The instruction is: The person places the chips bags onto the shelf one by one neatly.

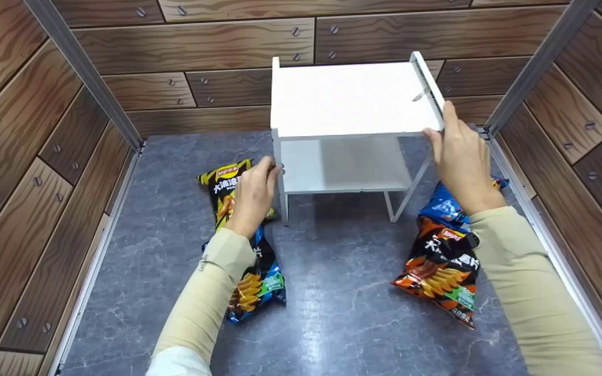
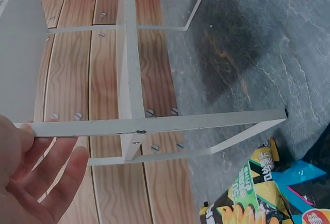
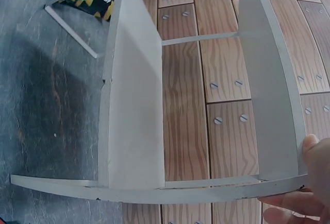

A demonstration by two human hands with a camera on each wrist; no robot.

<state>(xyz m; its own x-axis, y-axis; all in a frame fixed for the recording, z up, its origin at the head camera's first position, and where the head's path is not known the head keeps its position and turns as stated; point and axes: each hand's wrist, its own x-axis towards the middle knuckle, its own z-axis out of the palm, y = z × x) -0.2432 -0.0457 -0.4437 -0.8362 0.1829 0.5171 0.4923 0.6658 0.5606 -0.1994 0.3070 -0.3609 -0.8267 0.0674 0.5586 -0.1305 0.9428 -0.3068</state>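
A white two-tier metal shelf (image 1: pixel 348 99) stands in the middle of the head view, its upper panel facing me. With thumb and fingers, my left hand (image 1: pixel 253 196) grips the near left upright, below the top panel. The left wrist view shows that upright (image 2: pixel 206 121) between the thumb and the curled fingers. At the near right top corner, my right hand (image 1: pixel 463 156) holds the raised side edge. In the right wrist view its thumb (image 3: pixel 311 144) presses one side of the frame, with fingers behind. Whether all the feet touch the floor, I cannot tell.
Left of the shelf lie a yellow-black chip bag (image 1: pixel 222 188) and a blue-black one (image 1: pixel 264 271), partly behind my left arm. On the right are a blue bag (image 1: pixel 439 203) and an orange-black bag (image 1: pixel 434 261). Wood-patterned walls (image 1: pixel 201 49) enclose the grey floor (image 1: pixel 327 308).
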